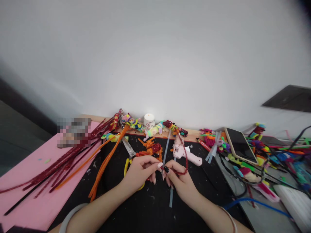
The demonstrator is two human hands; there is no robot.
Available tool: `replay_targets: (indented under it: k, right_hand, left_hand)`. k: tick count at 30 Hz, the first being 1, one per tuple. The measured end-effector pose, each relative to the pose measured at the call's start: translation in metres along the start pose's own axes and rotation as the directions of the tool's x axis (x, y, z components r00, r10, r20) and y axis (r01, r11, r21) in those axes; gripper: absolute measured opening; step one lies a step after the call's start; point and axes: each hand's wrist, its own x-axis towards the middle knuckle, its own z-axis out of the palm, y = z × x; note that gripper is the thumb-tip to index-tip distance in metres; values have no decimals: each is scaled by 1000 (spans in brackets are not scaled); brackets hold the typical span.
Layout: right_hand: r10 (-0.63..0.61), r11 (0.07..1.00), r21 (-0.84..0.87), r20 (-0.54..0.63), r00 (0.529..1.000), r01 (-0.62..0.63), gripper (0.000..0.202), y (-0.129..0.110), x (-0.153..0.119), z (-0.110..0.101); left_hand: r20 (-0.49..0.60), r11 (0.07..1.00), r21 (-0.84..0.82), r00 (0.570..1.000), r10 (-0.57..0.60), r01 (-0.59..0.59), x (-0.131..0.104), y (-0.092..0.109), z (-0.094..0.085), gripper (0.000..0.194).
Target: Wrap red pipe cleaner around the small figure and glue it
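A thin dark red tinsel pipe cleaner [186, 161] runs from the fingertips of my right hand [181, 179] and curves up past the glue gun. My right hand pinches it between thumb and forefinger. Close against it, my left hand [139, 173] is also closed in a pinch on the pipe cleaner's end, mostly hidden by the fingers. Just beyond my hands lie orange and red pipe-cleaner pieces [152, 149]. Scissors [128, 147] with yellow handles lie partly under my left hand. A pale pink glue gun [187, 154] rests beyond my right hand.
Red and orange pipe cleaners [73, 155] spread over a pink sheet [26, 181] at left. A white paper cup [149, 121] stands by the wall among fuzzy figures. At right are a phone [241, 145], clear glue sticks [214, 147] and coloured pipe cleaners. A glue stick [171, 197] lies below my hands.
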Motion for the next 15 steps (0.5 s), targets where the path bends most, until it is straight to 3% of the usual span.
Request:
replay_targets:
  k: [4, 8, 12, 15]
  right_hand:
    - [-7, 1000, -5, 8, 1000, 7, 32, 2, -1, 0]
    - [11, 1000, 15, -43, 999, -10, 36, 3, 1, 0]
    - [-33, 997, -74, -36, 999, 30, 43, 3, -1, -1]
    - [-115, 972, -199, 68, 991, 126, 44, 0, -4, -1]
  left_hand:
    - [16, 999, 43, 1000, -6, 5, 0, 0, -1, 25]
    - [83, 976, 195, 993, 85, -100, -2, 2, -3, 26]
    - [261, 868, 404, 946, 192, -288, -7, 8, -2, 27]
    - [423, 819, 429, 886, 191, -381, -11, 10, 1, 26]
